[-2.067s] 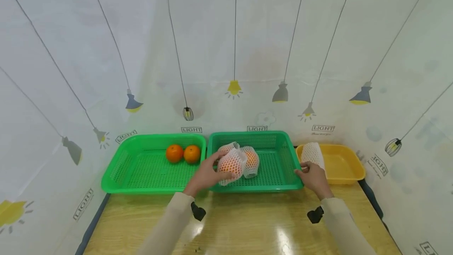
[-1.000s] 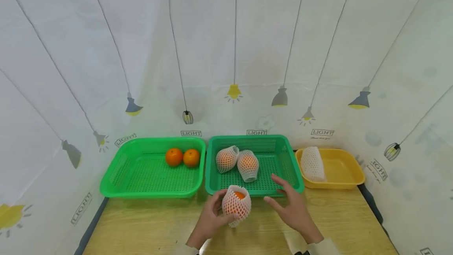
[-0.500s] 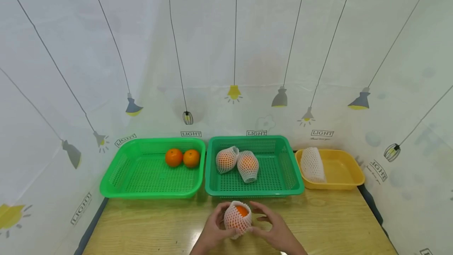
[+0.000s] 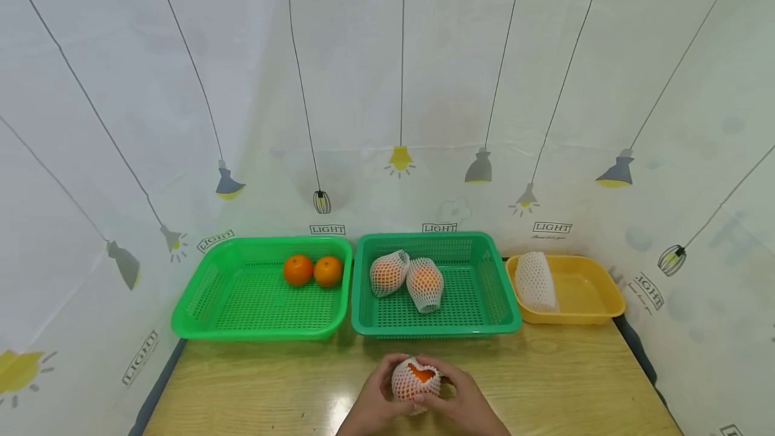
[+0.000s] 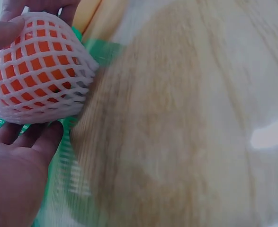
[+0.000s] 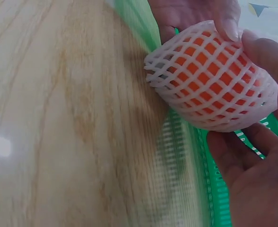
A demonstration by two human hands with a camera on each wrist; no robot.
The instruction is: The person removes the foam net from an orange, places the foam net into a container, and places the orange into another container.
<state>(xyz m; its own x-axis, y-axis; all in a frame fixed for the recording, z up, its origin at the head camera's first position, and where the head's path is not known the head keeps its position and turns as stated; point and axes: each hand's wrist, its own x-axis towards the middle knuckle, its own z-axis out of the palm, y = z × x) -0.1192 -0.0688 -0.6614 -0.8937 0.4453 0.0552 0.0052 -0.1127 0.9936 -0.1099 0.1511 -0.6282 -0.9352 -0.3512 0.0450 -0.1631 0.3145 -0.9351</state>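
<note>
The left hand (image 4: 372, 404) and the right hand (image 4: 463, 406) together grasp a round orange fruit (image 4: 422, 374) wrapped in a white foam-mesh sleeve (image 4: 404, 385), the 2 thumbs on the side nearest the person and the fingers curled around the far side. The fruit sits between the 2 palms, over a pale wood-grain table (image 4: 254, 382); bare orange skin shows through the sleeve's open end, and the wrist views show its opposite end gathered narrow. Straight beyond the hands stands a dark green rectangular plastic basket (image 4: 466, 298), holding 2 more orange fruits in white mesh, a left one (image 4: 389, 273) and a right one (image 4: 425, 284), side by side. Beyond and left of the left hand, a bright green rectangular plastic basket (image 4: 266, 308) holds 2 unwrapped oranges (image 4: 298, 270), touching each other near its right wall. Beyond and right of the right hand, a shallow yellow plastic tray (image 4: 587, 291) holds white foam mesh (image 4: 535, 281), leaning at its left end.
</note>
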